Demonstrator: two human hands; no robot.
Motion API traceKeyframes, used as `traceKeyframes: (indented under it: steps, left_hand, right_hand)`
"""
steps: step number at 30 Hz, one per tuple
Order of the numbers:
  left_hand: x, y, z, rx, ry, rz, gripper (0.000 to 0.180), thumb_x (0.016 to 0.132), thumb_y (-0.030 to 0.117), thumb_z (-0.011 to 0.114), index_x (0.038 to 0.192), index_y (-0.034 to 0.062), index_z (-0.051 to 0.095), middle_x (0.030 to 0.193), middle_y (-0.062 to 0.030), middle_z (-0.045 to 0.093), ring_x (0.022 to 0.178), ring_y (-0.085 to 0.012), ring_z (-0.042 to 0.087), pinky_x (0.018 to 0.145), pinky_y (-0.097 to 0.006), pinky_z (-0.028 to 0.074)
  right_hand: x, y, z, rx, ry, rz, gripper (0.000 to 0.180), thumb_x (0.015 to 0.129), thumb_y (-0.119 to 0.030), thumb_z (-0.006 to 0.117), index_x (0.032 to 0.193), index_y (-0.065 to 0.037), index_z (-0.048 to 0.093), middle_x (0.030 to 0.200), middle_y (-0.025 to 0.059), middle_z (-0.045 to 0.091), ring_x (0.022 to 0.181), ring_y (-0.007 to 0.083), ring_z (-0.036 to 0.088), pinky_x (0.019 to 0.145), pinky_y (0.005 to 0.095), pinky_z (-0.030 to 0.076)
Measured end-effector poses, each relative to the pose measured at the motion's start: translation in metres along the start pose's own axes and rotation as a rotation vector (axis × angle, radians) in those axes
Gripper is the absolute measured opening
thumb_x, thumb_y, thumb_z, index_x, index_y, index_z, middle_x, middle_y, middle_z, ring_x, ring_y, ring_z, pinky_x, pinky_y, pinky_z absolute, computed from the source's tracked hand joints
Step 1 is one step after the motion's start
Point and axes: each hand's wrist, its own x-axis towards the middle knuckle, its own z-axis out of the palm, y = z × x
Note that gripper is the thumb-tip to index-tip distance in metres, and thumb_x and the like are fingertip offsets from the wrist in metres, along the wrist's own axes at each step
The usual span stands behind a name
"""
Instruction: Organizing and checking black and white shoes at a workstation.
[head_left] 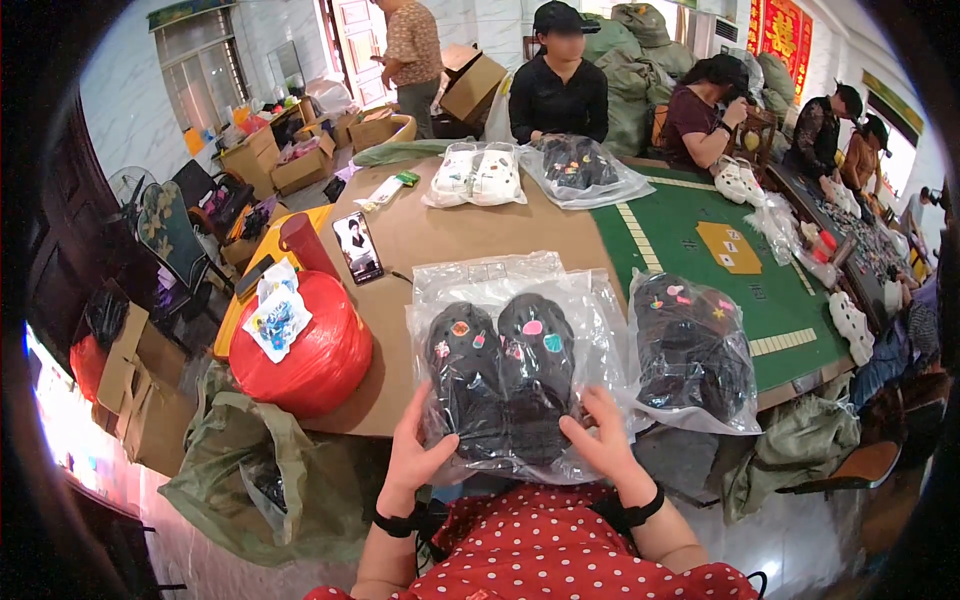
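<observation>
Close in front of me is a clear plastic bag of black clogs, a pair side by side with colourful charms on the toes. My left hand grips its left edge, thumb on top. At the right edge my right hand holds the same bag, also with the thumb over it; the fingers beneath are partly hidden. Flat clear plastic bags lie just beyond the clogs. Another bagged black pair rests to the right, beside my right hand.
A red roll of plastic twine with a small packet on top stands left, near a propped phone. Bagged white clogs and bagged dark clogs lie at the far edge. Co-workers sit beyond; a green sack is lower left.
</observation>
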Motion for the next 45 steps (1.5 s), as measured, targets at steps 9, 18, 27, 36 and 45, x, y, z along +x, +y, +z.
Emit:
traceKeyframes:
  steps: [9, 18, 27, 36, 45]
  left_hand:
    - [0.013, -0.037, 0.011, 0.211, 0.105, 0.111, 0.093, 0.081, 0.010, 0.074, 0.156, -0.0041, 0.022, 0.159, -0.0223, 0.031, 0.148, -0.0303, 0.030, 0.121, -0.040, 0.023]
    - [-0.013, 0.034, 0.018, 0.930, -0.030, 0.007, 0.128, 0.063, 0.033, 0.092, 0.159, 0.0075, 0.013, 0.159, -0.0379, 0.013, 0.145, -0.0482, 0.029, 0.115, -0.047, 0.035]
    - [-0.028, 0.045, -0.005, 0.915, -0.209, -0.121, 0.118, 0.071, 0.030, 0.087, 0.160, 0.0140, 0.012, 0.150, -0.0340, 0.038, 0.129, -0.0518, 0.047, 0.102, -0.048, 0.048]
    - [-0.020, 0.054, 0.012, 1.062, -0.056, 0.440, 0.080, 0.074, 0.025, 0.085, 0.142, 0.0067, 0.049, 0.145, -0.0167, 0.049, 0.127, -0.0368, 0.049, 0.106, -0.045, 0.043]
    - [-0.005, 0.013, 0.040, 1.085, -0.012, 0.448, 0.053, 0.071, 0.009, 0.079, 0.122, 0.0070, 0.061, 0.114, -0.0110, 0.057, 0.114, -0.0347, 0.051, 0.098, -0.046, 0.044]
  right_hand:
    - [0.033, 0.003, -0.003, -0.104, 0.020, 0.131, 0.055, 0.089, -0.029, 0.072, 0.130, 0.006, 0.057, 0.109, 0.0195, 0.062, 0.092, 0.0308, 0.063, 0.080, 0.0372, 0.051]
    - [0.001, -0.031, -0.022, -0.345, -0.121, -0.131, 0.096, 0.078, -0.024, 0.083, 0.154, -0.003, 0.029, 0.142, 0.0244, 0.048, 0.126, 0.0401, 0.054, 0.105, 0.0453, 0.044]
    - [-0.024, -0.027, -0.059, -0.320, -0.251, 0.309, 0.085, 0.075, -0.015, 0.081, 0.151, -0.011, 0.042, 0.121, 0.0158, 0.066, 0.099, 0.0330, 0.066, 0.087, 0.0401, 0.052]
    - [-0.004, -0.048, -0.042, -0.358, -0.029, -0.352, 0.044, 0.079, -0.013, 0.078, 0.122, -0.010, 0.067, 0.121, 0.0089, 0.065, 0.108, 0.0318, 0.060, 0.092, 0.0422, 0.050]
    - [0.010, -0.035, 0.000, -0.555, -0.146, -0.386, 0.048, 0.075, -0.011, 0.078, 0.121, -0.010, 0.064, 0.111, 0.0095, 0.059, 0.105, 0.0335, 0.053, 0.091, 0.0434, 0.046]
